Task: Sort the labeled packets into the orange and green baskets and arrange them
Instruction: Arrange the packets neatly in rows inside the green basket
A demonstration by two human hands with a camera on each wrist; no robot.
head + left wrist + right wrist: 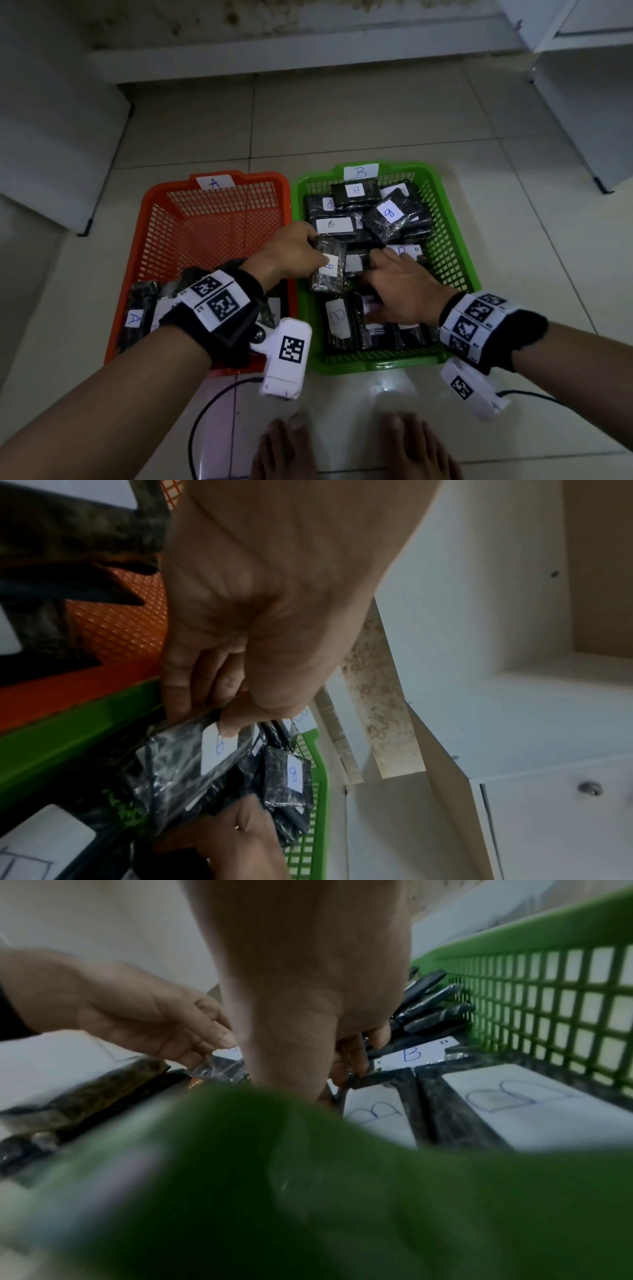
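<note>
An orange basket [154,212] tagged A and a green basket [455,246] tagged B stand side by side on the floor. My left hand [318,253] pinches a clear packet of dark contents with a white B label [330,270] by its top edge, over the left side of the green basket; thumb and fingers show on it in the left wrist view [192,758]. My right hand [387,274] lies in the green basket, its fingers [352,1061] curled down among the B packets [390,212]. A-labelled packets [137,318] lie at the near end of the orange basket.
Both baskets sit on pale floor tiles between a white panel [51,137] at the left and a white cabinet [582,102] at the right. A black cable [205,411] loops on the floor near my bare feet [291,445].
</note>
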